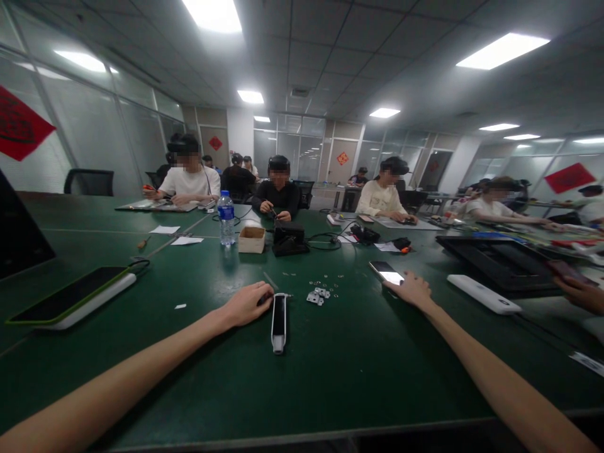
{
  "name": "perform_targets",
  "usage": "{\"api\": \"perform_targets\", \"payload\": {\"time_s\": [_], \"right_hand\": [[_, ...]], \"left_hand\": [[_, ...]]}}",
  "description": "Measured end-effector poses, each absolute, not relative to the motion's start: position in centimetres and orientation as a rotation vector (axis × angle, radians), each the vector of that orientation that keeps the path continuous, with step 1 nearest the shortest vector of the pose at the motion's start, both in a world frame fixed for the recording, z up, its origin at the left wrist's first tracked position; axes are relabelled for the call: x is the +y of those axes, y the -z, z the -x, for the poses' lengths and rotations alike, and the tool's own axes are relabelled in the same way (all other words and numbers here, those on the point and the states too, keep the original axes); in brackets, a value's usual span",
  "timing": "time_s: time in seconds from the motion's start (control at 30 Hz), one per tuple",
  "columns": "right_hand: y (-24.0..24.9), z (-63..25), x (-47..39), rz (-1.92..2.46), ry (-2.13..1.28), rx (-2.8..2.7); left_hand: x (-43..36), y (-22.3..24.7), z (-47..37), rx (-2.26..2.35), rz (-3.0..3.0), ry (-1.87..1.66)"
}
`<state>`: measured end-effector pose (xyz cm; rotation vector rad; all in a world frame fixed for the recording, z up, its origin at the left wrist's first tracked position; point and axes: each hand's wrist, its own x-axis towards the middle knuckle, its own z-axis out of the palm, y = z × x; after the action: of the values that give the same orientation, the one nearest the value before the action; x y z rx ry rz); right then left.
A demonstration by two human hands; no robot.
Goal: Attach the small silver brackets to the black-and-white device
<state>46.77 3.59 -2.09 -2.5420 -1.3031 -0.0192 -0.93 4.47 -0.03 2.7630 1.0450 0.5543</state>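
Little looks assembled: left hand (246, 304) rests loosely curled beside the slim device (279, 321), right hand (411, 289) flat, fingers released, touching the phone (387, 273) (small metal parts (319, 296) lie loose on the bench (189, 352)).

Glass-walled office meeting room, long table (330, 377)

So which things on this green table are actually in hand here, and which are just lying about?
In hand:
- left hand resting against the slim black-and-white device
- right hand touching the lit phone
- small metal parts between the hands

Lying about:
- water bottle
- cardboard box
- tablet in green case
- white bar
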Motion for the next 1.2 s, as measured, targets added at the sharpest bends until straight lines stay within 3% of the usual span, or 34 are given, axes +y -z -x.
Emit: {"api": "perform_targets", "payload": {"time_s": [0.37,0.5,0.8,1.2], "right_hand": [[1.4,-47.0,3.4,2.549,-0.034,-1.32],[-0.2,-45.6,3.0,2.531,0.097,-1.373],[-2.9,-34.6,4.3,1.762,-0.065,-2.441],[-3.8,-33.2,8.7,2.05,-0.049,-2.48]], "left_hand": [[4.5,0.0,0.9,1.044,-2.779,-0.538],[4.6,0.0,0.9,1.04,-2.769,-0.54],[4.4,-0.1,0.9,1.066,-2.738,-0.54],[4.3,-0.3,0.9,1.06,-2.753,-0.518]]}}
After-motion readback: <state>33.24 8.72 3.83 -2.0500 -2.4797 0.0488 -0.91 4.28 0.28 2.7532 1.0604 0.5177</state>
